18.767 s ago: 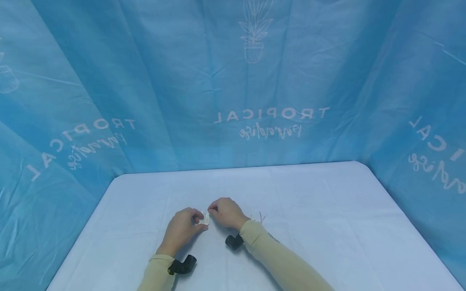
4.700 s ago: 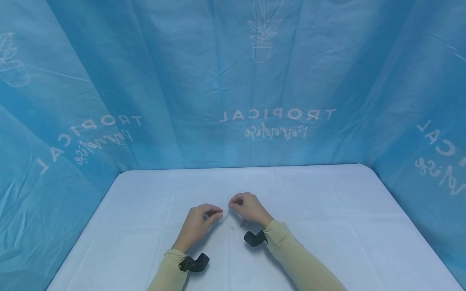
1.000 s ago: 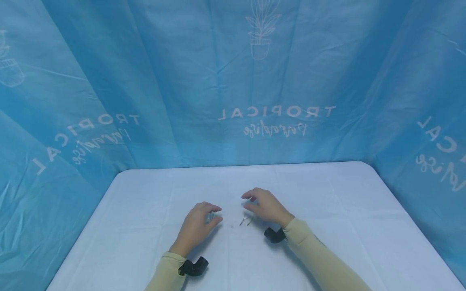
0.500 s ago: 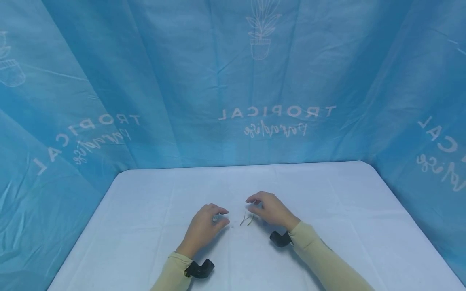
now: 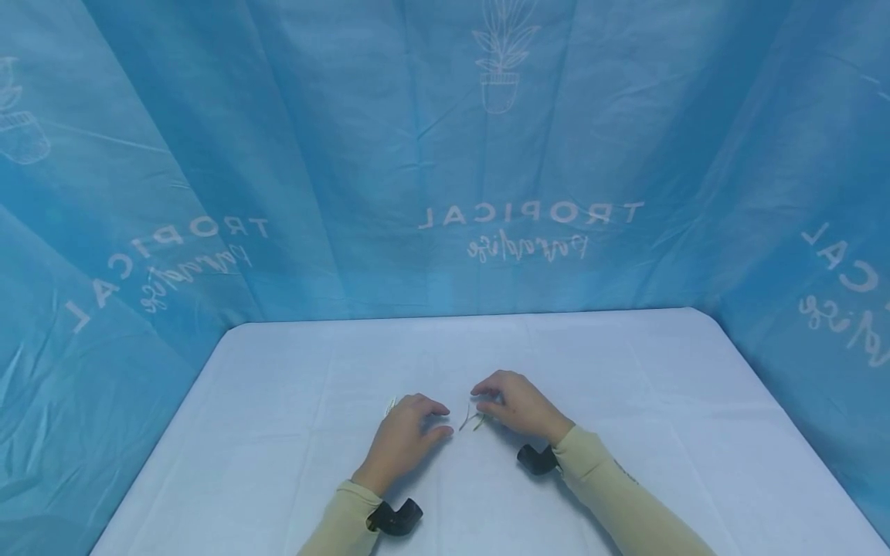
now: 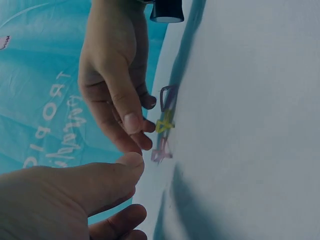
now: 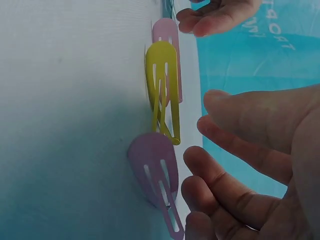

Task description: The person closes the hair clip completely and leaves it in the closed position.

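Three snap hair clips are in a row by my right hand (image 5: 520,405): pink (image 7: 172,60), yellow (image 7: 172,95) and purple (image 7: 155,160) in the right wrist view. They look slim in the head view, where one greenish clip (image 5: 479,422) lies under the right fingertips. My right hand (image 7: 255,170) is beside them, fingers loosely bent and apart, holding nothing. My left hand (image 5: 406,436) hovers to the left of the clips, thumb and fingers spread around nothing. A pale slotted piece (image 5: 392,403) shows behind the left hand, mostly hidden.
A white cloth covers the table (image 5: 626,463). Blue printed curtains (image 5: 361,154) hang behind it and at both sides. Each wrist wears a black camera mount, on the left (image 5: 396,517) and on the right (image 5: 538,460).
From both hands pinching a thin thing several seconds ago, the fingers have parted. Over the last second the left hand moved right, off the pale piece, and the right hand shifted slightly right and nearer.
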`<state>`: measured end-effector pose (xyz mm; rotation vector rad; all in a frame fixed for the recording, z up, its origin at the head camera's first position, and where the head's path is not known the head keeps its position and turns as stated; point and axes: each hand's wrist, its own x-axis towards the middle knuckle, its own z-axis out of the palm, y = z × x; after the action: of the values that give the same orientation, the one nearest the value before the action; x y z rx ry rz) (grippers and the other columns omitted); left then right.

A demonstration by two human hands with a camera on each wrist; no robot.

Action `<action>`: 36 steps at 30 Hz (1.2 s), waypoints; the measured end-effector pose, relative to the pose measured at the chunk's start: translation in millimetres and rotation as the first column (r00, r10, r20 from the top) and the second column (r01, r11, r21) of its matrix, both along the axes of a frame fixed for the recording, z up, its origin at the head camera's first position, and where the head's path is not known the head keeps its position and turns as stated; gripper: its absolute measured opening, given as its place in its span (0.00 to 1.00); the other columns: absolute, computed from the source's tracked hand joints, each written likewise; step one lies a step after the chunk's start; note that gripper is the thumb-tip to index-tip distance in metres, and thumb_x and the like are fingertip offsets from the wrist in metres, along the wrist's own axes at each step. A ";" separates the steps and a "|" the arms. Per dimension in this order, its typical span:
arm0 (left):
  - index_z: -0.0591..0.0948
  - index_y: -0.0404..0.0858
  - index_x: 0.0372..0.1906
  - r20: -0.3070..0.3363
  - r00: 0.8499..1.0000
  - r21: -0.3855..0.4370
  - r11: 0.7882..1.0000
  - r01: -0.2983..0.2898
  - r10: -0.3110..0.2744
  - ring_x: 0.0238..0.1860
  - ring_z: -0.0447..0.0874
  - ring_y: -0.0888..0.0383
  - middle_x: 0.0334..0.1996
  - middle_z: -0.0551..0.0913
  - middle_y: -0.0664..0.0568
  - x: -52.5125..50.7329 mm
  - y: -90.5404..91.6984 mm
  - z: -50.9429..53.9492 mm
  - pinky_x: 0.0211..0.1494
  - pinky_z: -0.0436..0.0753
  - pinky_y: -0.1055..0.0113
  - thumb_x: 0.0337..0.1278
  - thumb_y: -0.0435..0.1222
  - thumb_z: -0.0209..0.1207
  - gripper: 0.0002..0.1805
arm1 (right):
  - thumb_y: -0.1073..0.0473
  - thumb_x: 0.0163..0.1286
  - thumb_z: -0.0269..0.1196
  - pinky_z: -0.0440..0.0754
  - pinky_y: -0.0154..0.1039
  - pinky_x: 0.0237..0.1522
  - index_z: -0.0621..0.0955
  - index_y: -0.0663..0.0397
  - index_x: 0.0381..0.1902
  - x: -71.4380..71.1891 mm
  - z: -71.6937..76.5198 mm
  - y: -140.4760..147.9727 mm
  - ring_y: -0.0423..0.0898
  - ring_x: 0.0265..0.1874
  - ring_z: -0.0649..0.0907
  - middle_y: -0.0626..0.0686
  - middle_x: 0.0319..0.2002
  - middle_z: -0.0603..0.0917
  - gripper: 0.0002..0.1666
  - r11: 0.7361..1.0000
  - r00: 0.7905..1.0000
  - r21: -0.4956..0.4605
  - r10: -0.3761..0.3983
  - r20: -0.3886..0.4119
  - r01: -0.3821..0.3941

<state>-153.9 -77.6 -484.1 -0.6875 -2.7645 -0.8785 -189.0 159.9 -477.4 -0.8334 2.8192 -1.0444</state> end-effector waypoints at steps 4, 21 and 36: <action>0.87 0.42 0.43 0.003 1.000 -0.021 1.000 0.005 -0.005 0.47 0.82 0.53 0.40 0.86 0.54 0.0 3.7 -0.6 0.52 0.80 0.56 0.55 0.41 0.72 0.12 | 0.62 0.69 0.67 0.80 0.46 0.47 0.87 0.58 0.47 -0.9 0.1 -0.5 0.47 0.41 0.82 0.50 0.42 0.87 0.11 1.000 1.000 0.011 0.023 -0.013 -0.023; 0.87 0.44 0.45 0.058 0.998 -0.099 0.995 -0.012 0.018 0.43 0.81 0.59 0.37 0.85 0.58 -2.2 13.4 -4.7 0.49 0.80 0.61 0.56 0.45 0.71 0.15 | 0.62 0.69 0.66 0.80 0.49 0.50 0.87 0.58 0.46 0.2 -1.9 -6.0 0.50 0.44 0.83 0.51 0.42 0.87 0.10 0.998 0.999 0.041 0.043 -0.013 -0.042; 0.88 0.45 0.41 0.022 1.000 -0.104 0.995 0.002 0.000 0.37 0.79 0.61 0.32 0.82 0.60 -5.4 14.7 -7.5 0.44 0.79 0.65 0.55 0.43 0.71 0.10 | 0.61 0.69 0.66 0.80 0.48 0.52 0.87 0.57 0.46 0.9 -4.5 -7.8 0.50 0.45 0.83 0.51 0.41 0.86 0.10 0.998 0.999 0.059 0.039 -0.018 -0.038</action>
<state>-159.3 -62.9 -491.6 -0.6996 -2.8465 -0.7515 -188.1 152.1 -481.9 -0.8937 2.8223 -0.9491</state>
